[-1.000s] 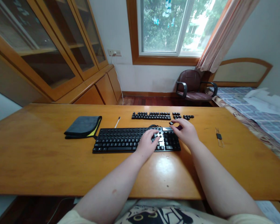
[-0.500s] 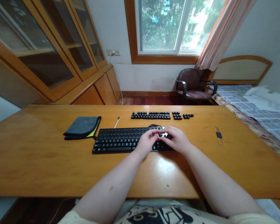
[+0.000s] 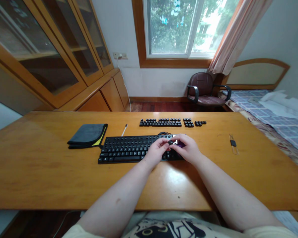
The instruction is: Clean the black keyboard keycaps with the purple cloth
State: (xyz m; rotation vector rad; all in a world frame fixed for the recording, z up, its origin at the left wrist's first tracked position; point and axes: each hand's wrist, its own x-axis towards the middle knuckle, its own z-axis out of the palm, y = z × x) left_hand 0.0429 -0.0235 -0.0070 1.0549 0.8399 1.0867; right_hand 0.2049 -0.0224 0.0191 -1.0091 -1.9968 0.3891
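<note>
A black keyboard (image 3: 126,158) lies on the desk with its upper rows bare of keycaps and its lower rows capped. Over its right part, my left hand (image 3: 157,150) pinches a small black keycap (image 3: 170,142) between thumb and fingers. My right hand (image 3: 188,148) meets it from the other side, thumb and index fingertip at the same keycap. Under the arch of my right fingers shows a small white and purple patch (image 3: 175,142); what it belongs to is hidden. Removed keycaps (image 3: 161,123) stand in rows behind the keyboard.
A folded grey cloth (image 3: 88,134) with yellow underside lies left of the keyboard. Near it is a white-handled small brush (image 3: 124,129). A wire keycap puller (image 3: 233,143) lies at the right. Smaller keycap groups (image 3: 188,123) stand at the back. The desk (image 3: 52,178) has a wooden top.
Both hands stay in nearly the same place over the keyboard. The keycap in the fingertips has turned slightly and shows a little more; the fingers shifted only slightly.
</note>
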